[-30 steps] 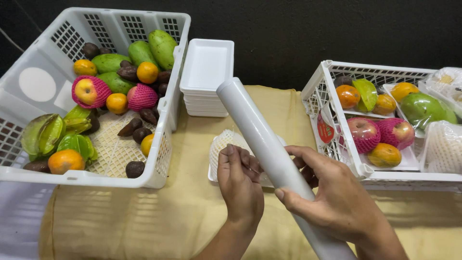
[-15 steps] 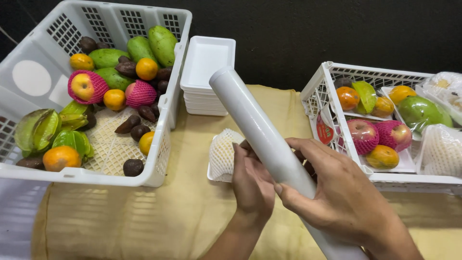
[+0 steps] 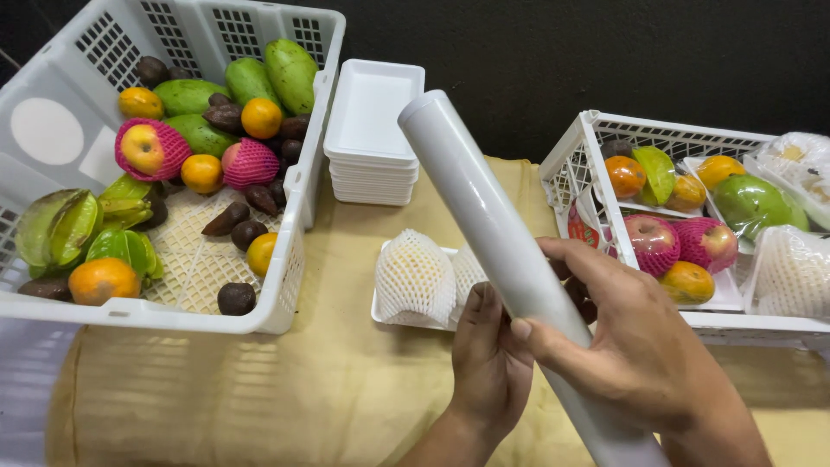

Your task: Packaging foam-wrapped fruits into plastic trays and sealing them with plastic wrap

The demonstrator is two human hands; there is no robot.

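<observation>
A: Where is the white roll (image 3: 484, 225) and how do the hands stand?

B: It slants over the middle of the tabletop (image 3: 259, 389), its capped end up toward the far edge, its lower end running off the near edge of the view. The right hand (image 3: 631, 346) is wrapped round its lower half, thumb on the near side, fingers curled over the far side. The left hand (image 3: 488, 363) sits just left of the roll with its fingers pressed flat against it; I cannot tell whether it pinches a loose edge of film, since the roll hides the fingertips.

A: What lies under the roll?

B: A white tray (image 3: 389, 313) near the middle of the tabletop, holding fruit in white foam net (image 3: 417, 278). The roll crosses over its right part, so what lies there is mostly hidden.

A: And the packages around?

B: A stack of empty white trays (image 3: 373, 130) stands toward the far edge, just beside the left basket (image 3: 285, 285). That basket, at the left edge, holds loose green mangoes, oranges, star fruit, dark small fruit and two apples in pink net. The right basket (image 3: 588, 182), at the right edge, holds trays of fruit already under clear film, with a small red label (image 3: 584, 235) showing against its near-left wall
</observation>
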